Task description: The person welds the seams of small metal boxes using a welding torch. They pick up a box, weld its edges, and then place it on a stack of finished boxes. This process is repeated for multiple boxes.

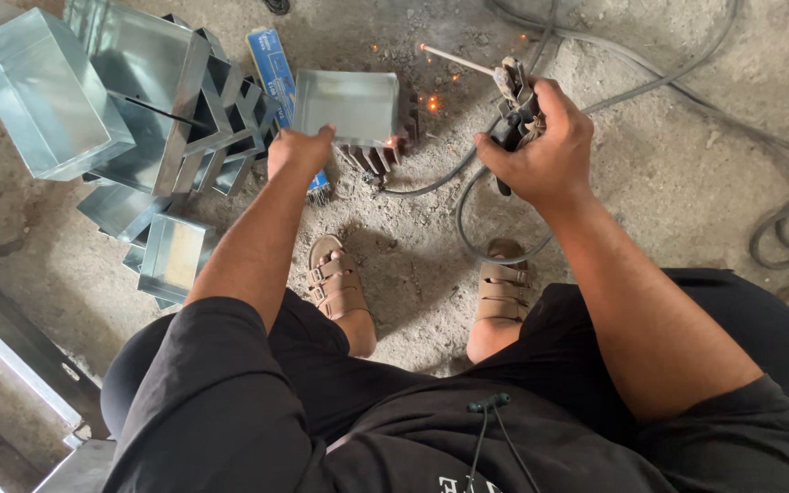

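**Sparks beside the tray**

Now we squat on the concrete floor [668, 155] with both hands out ahead of our sandals [335, 283]. Our left hand [296, 151] pinches the near edge of a shallow metal tray [344, 105], fingers curled over the rim, thumb side hidden under it. The tray sits tilted on a dark finned block [385, 151] that pokes out beneath its near right corner.

Our right hand [541, 151] is closed tight round the electrode holder [515, 105] — right of the tray, well clear of it. The rod [457, 58] sticks out toward the tray's far right corner, its tip glowing but not touching the metal. Orange sparks [431, 102] scatter just right of the tray.

Left of the tray lies a blue packet [274, 68], and beyond that a heap of folded metal boxes [152, 119]. Black cables [778, 219] loop from the holder away to the right — one curls back past our right sandal.
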